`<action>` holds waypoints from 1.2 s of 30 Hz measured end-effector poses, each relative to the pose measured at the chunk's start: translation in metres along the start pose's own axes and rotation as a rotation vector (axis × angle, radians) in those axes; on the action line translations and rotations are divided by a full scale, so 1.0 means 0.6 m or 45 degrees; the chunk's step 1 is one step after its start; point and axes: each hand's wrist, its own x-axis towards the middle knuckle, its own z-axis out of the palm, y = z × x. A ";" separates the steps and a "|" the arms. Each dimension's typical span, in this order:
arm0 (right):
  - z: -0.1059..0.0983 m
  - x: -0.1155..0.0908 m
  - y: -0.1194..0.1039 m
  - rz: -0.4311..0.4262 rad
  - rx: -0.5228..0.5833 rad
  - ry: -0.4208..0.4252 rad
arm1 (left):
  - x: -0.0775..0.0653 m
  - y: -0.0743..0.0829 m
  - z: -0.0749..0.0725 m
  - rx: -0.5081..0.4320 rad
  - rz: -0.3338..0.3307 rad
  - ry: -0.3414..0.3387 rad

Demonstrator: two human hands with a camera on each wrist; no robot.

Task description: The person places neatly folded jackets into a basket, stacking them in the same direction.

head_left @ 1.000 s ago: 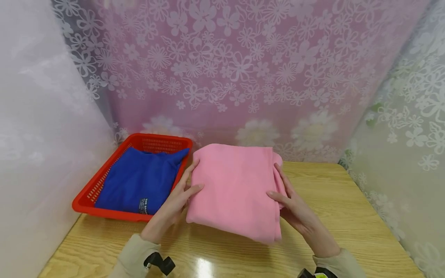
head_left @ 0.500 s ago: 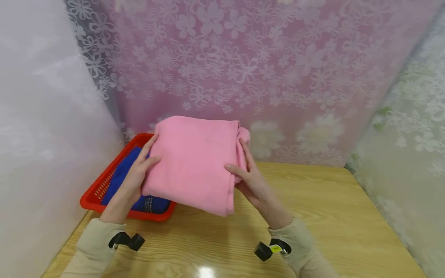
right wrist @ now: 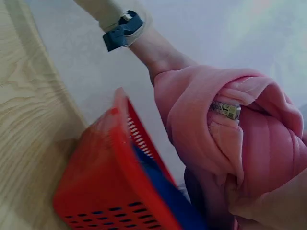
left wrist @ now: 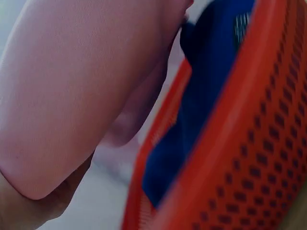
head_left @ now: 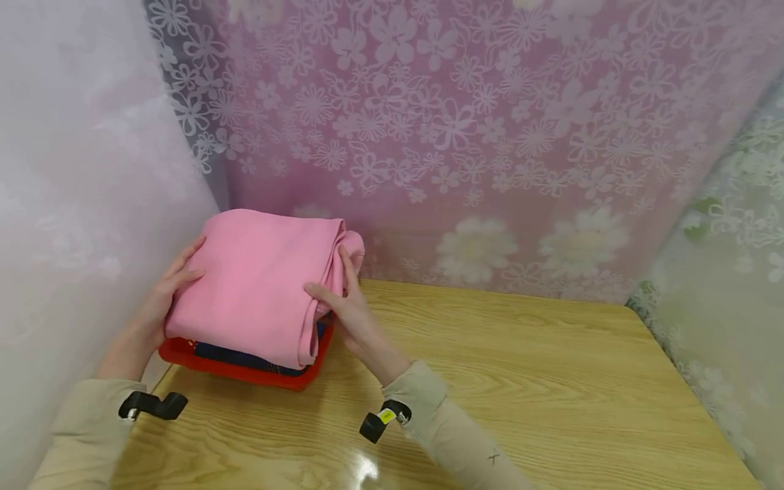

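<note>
A thick folded pink garment (head_left: 257, 286) is held level over the red plastic basket (head_left: 245, 374), covering most of it in the head view. My left hand (head_left: 162, 296) grips its left side, thumb on top and fingers toward the far edge. On the opposite side, my right hand (head_left: 352, 309) pinches the folded layers, with the thumb on top. A woven label (right wrist: 225, 110) shows inside the folds in the right wrist view. Beneath, a folded blue cloth (left wrist: 206, 81) with a dark printed patch lies in the basket. In both wrist views the pink garment is raised above the basket rim.
The wooden table (head_left: 520, 367) extends to the right of the basket. A pale sheet (head_left: 92, 170) hangs close to the basket's left side. Behind the table is a pink floral curtain (head_left: 398, 136), with another pale floral sheet (head_left: 735, 306) at the right.
Both hands have carried the pink garment leftward from over the table to above the basket. The blue cloth, earlier plainly visible, is now mostly covered in the head view.
</note>
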 end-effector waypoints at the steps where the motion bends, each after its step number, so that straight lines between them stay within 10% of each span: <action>1: 0.002 0.006 0.011 0.006 0.003 0.004 | 0.002 -0.008 -0.008 0.006 -0.021 0.001; 8: -0.016 0.026 0.063 0.105 -0.135 -0.055 | 0.016 -0.055 -0.033 0.115 -0.103 -0.008; 18: -0.016 0.015 0.047 -0.045 -0.840 0.140 | 0.025 -0.063 -0.036 0.232 -0.103 -0.021; 30: -0.062 0.052 0.057 -0.040 -0.551 -0.110 | 0.023 -0.059 -0.031 0.290 -0.073 0.002; 36: -0.060 0.034 0.029 -0.173 -1.069 -0.038 | 0.007 -0.033 -0.004 0.691 0.062 0.091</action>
